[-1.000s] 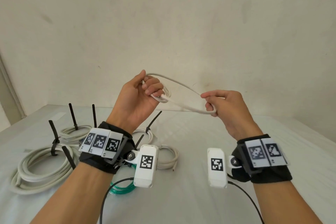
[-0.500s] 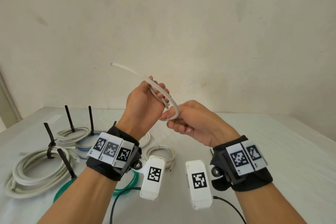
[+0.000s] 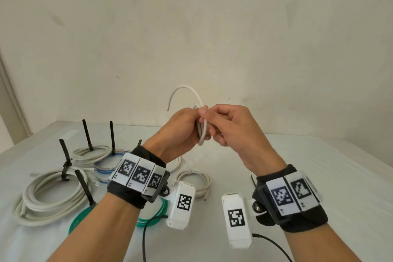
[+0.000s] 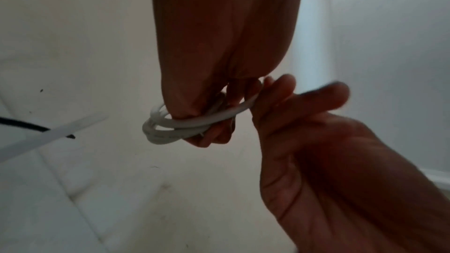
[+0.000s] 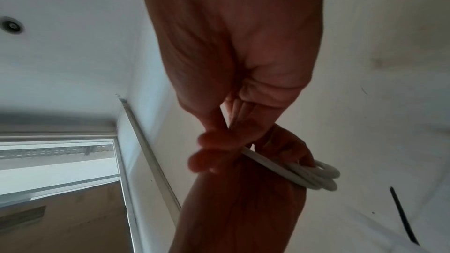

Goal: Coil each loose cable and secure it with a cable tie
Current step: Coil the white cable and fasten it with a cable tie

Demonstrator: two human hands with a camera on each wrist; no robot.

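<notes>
A thin white cable (image 3: 201, 132) is wound into a small coil held in the air above the table. My left hand (image 3: 182, 127) grips the coil (image 4: 170, 128) with curled fingers. My right hand (image 3: 225, 125) pinches a strand of the same cable (image 5: 292, 174) right beside the left hand. The cable's free end (image 3: 187, 91) arcs up and to the left above both hands. A black cable tie (image 5: 401, 216) lies on the white surface in the right wrist view, and a white cable tie (image 4: 48, 136) shows blurred in the left wrist view.
On the white table (image 3: 319, 166) at the left lie several tied coils: a thick grey-white one (image 3: 49, 198), a green one (image 3: 85, 217), a blue-white one (image 3: 104, 168), a pale one (image 3: 89, 152) and a small white one (image 3: 197, 183). Black tie tails stick up.
The hands have come together from apart. The long loop stretched between them has been wound into a small coil, and the free end now curls up above the hands.
</notes>
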